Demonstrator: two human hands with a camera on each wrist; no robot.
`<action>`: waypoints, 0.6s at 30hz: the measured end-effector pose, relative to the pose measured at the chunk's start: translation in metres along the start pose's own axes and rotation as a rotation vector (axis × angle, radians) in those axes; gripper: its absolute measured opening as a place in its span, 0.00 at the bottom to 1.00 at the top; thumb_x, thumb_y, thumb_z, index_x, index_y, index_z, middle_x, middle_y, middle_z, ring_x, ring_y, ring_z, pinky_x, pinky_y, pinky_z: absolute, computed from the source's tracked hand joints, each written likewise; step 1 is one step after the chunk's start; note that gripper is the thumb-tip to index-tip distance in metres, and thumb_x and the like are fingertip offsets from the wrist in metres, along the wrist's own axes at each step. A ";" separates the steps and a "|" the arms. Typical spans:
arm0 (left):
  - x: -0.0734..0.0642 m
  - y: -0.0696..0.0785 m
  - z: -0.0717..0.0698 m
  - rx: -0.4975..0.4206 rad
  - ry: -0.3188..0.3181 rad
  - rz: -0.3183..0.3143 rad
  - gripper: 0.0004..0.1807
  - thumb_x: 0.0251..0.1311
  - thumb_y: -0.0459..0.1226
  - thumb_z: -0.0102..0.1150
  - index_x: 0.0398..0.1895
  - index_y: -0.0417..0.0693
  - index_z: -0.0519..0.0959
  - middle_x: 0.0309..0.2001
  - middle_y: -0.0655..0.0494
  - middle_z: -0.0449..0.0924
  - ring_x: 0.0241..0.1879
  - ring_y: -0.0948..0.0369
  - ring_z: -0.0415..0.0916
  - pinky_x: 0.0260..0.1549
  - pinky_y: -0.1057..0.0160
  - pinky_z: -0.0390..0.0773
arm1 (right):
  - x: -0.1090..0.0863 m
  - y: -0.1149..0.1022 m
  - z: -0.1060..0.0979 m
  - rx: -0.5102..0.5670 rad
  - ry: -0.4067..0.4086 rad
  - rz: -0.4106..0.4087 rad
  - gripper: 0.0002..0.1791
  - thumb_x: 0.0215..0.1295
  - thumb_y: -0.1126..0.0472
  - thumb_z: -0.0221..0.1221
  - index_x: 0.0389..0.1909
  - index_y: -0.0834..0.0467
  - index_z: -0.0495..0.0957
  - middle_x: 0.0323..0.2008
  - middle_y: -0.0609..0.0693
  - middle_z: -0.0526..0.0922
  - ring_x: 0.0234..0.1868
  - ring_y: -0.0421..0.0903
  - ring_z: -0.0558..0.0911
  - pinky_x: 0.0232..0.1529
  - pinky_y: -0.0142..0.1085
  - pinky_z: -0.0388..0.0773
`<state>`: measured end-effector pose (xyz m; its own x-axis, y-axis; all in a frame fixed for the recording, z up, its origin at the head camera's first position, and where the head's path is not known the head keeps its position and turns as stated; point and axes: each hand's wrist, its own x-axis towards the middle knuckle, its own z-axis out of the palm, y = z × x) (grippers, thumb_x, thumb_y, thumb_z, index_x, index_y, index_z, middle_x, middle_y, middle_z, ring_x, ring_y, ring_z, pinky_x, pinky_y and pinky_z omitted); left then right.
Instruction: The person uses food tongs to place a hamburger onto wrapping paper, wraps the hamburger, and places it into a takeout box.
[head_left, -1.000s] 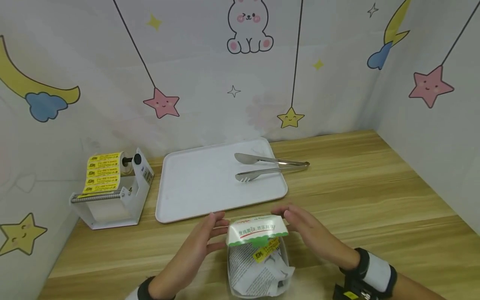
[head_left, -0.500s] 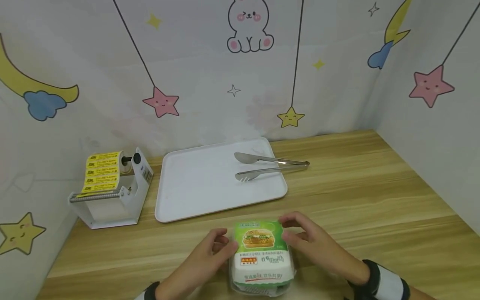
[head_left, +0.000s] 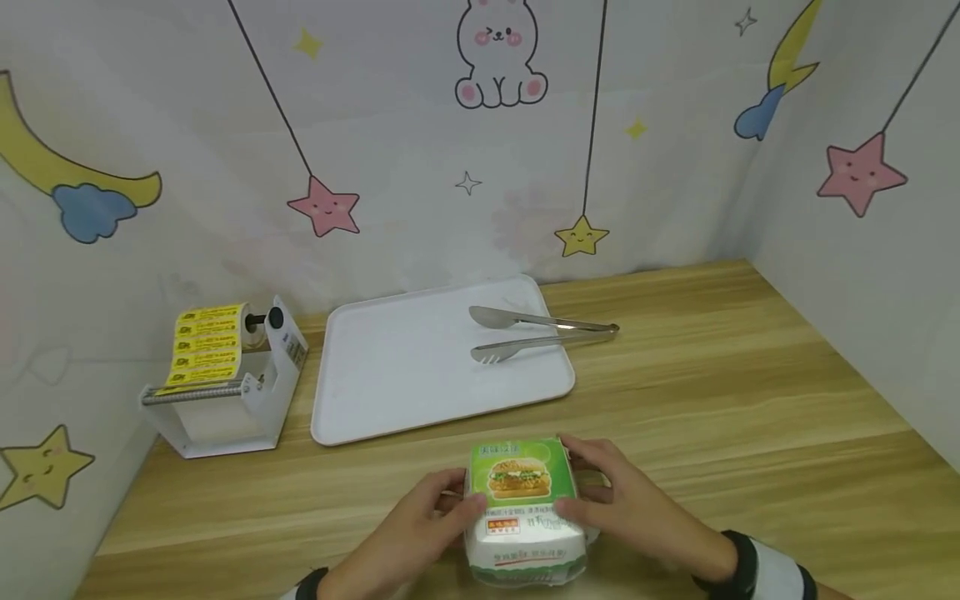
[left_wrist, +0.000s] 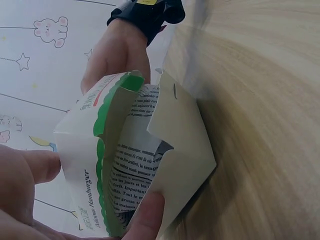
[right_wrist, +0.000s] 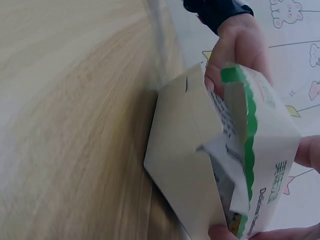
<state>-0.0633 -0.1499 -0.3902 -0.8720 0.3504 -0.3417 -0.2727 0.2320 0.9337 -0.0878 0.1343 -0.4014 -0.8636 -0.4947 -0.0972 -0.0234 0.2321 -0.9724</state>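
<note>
A green-and-white paper burger box [head_left: 525,492] with a burger picture on its lid sits on the table before me. My left hand [head_left: 427,517] grips its left side, thumb on the lid and fingers along the side. On the right side my right hand [head_left: 626,504] holds it the same way. In the left wrist view the lid [left_wrist: 82,165] leans over the base [left_wrist: 187,135] with a gap between them. Printed wrapping paper [left_wrist: 135,155] shows in that gap. A paper corner [right_wrist: 227,160] pokes out past the base's edge in the right wrist view.
Behind the box lies a white tray [head_left: 405,367] with metal tongs [head_left: 540,325] resting across its right edge. A label dispenser [head_left: 225,383] with a roll of yellow stickers stands at the left. Printed fabric walls [head_left: 405,125] border the wooden table [head_left: 712,392].
The raised lid has swung down toward me over the paper-wrapped contents. Both hands have come in from beside the box and now hold its sides, thumbs on the lid.
</note>
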 end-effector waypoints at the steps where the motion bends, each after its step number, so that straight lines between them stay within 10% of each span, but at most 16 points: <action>1: 0.000 0.000 0.001 0.014 0.004 0.009 0.40 0.72 0.48 0.59 0.71 0.24 0.60 0.55 0.43 0.73 0.50 0.55 0.74 0.46 0.59 0.81 | 0.001 0.001 0.000 0.006 0.005 0.005 0.46 0.66 0.58 0.68 0.77 0.68 0.54 0.63 0.65 0.64 0.66 0.66 0.70 0.61 0.41 0.77; 10: 0.004 -0.004 0.004 0.039 0.023 0.040 0.40 0.70 0.46 0.62 0.71 0.24 0.61 0.49 0.47 0.74 0.48 0.55 0.72 0.42 0.66 0.77 | 0.006 -0.001 0.000 0.050 0.038 0.099 0.46 0.64 0.59 0.70 0.77 0.66 0.56 0.58 0.59 0.74 0.64 0.58 0.73 0.64 0.43 0.74; 18: 0.004 -0.014 0.008 0.354 0.058 0.089 0.48 0.70 0.53 0.59 0.77 0.28 0.52 0.45 0.51 0.73 0.43 0.59 0.72 0.39 0.63 0.78 | 0.006 0.001 0.000 -0.017 0.070 0.122 0.41 0.65 0.57 0.69 0.75 0.63 0.62 0.58 0.59 0.75 0.55 0.52 0.77 0.56 0.43 0.79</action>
<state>-0.0596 -0.1442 -0.4056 -0.9102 0.3340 -0.2449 -0.0462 0.5057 0.8615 -0.0934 0.1316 -0.4027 -0.8936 -0.4025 -0.1988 0.0759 0.3011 -0.9506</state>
